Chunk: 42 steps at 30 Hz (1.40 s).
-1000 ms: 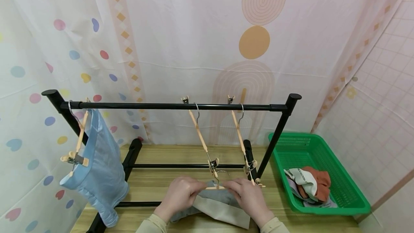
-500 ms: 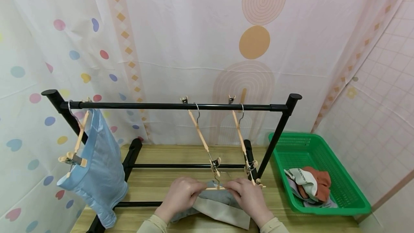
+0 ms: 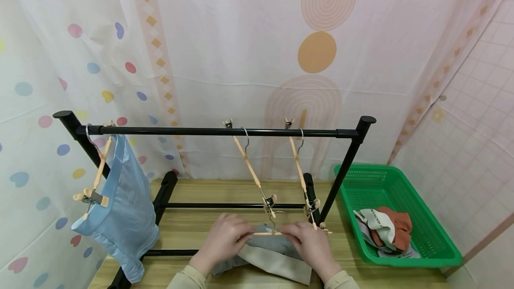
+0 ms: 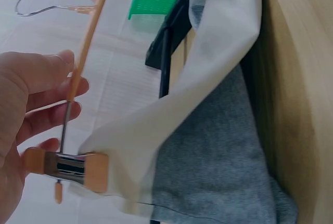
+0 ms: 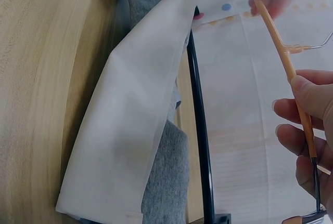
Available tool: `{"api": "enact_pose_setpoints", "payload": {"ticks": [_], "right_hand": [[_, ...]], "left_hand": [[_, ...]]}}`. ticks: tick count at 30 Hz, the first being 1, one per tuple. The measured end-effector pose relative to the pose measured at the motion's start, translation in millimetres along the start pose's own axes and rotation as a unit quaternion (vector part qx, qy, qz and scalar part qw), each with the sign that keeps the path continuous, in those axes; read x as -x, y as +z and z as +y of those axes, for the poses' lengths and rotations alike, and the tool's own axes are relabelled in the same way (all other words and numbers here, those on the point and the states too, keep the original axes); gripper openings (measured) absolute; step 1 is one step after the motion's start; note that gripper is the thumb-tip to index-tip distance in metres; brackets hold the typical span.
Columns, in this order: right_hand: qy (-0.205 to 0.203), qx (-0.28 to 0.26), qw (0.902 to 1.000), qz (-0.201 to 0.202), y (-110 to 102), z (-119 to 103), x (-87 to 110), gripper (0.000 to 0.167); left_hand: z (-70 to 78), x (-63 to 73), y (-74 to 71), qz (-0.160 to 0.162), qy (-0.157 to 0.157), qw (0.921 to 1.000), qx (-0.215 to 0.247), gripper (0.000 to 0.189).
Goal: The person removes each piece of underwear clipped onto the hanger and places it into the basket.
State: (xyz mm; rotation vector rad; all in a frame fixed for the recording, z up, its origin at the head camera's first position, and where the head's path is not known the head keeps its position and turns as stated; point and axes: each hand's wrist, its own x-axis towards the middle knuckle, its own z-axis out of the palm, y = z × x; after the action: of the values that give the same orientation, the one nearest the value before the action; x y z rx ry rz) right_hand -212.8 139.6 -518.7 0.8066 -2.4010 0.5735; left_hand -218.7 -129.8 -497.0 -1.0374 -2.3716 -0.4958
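Both hands hold a wooden clip hanger [image 4: 86,47] level in front of me. My left hand [image 3: 222,237] pinches its bar between thumb and fingers, close by the left clip [image 4: 70,169]. That clip bites the pale waistband [image 4: 208,63] of a grey garment [image 4: 213,151]. My right hand [image 3: 313,242] grips the bar's other half with thumb and fingertips. In the right wrist view the right clip [image 5: 306,218] shows only partly at the lower edge, apart from the waistband. That end of the waistband droops toward the wooden table [image 5: 36,78]. The hanger's metal hook [image 4: 39,10] points away from me.
A black rack [image 3: 192,131] stands across the table. Light blue trousers [image 3: 124,208] hang at its left end; two bare clip hangers hang right of middle, the nearer hanger [image 3: 246,162] just beyond my hands. On the right, a green basket [image 3: 433,222] holds crumpled clothes [image 3: 395,229].
Both hands keep their hold on the hanger. My left hand has shifted very slightly left along the bar. The blue trousers have swayed a little to the left.
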Motion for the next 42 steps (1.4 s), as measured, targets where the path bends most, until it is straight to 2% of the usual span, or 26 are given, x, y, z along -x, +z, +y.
{"api": "enact_pose_setpoints", "payload": {"ticks": [5, 10, 20, 24, 30, 42], "right_hand": [[-0.007, 0.003, 0.9999, 0.010, -0.1, 2.0, -0.3, 0.029], [-0.015, 0.000, 0.9996, 0.025, 0.7, 5.0, 2.1, 0.033], [-0.020, 0.001, 0.9988, 0.045, -1.4, 11.3, 5.6, 0.035], [-0.015, 0.007, 0.9986, 0.049, -2.8, 12.3, 7.2, 0.036], [-0.020, 0.015, 0.9981, 0.057, -4.3, 12.9, 8.2, 0.033], [-0.018, 0.012, 0.9980, 0.059, -4.4, 14.4, 10.8, 0.034]], "left_hand": [[1.2, -2.1, -9.5, -0.004, -0.027, 0.9996, -0.006, 0.025], [0.4, -1.7, -18.5, 0.005, -0.038, 0.9990, -0.022, 0.033], [-6.8, 8.3, -28.4, 0.021, -0.068, 0.9968, -0.036, 0.061], [-9.8, 12.3, -29.1, 0.017, -0.094, 0.9950, -0.031, 0.070], [-14.0, 19.2, -25.2, 0.019, -0.125, 0.9914, -0.033, 0.066], [-18.4, 28.1, -13.3, 0.052, -0.105, 0.9914, -0.060, 0.049]]}}
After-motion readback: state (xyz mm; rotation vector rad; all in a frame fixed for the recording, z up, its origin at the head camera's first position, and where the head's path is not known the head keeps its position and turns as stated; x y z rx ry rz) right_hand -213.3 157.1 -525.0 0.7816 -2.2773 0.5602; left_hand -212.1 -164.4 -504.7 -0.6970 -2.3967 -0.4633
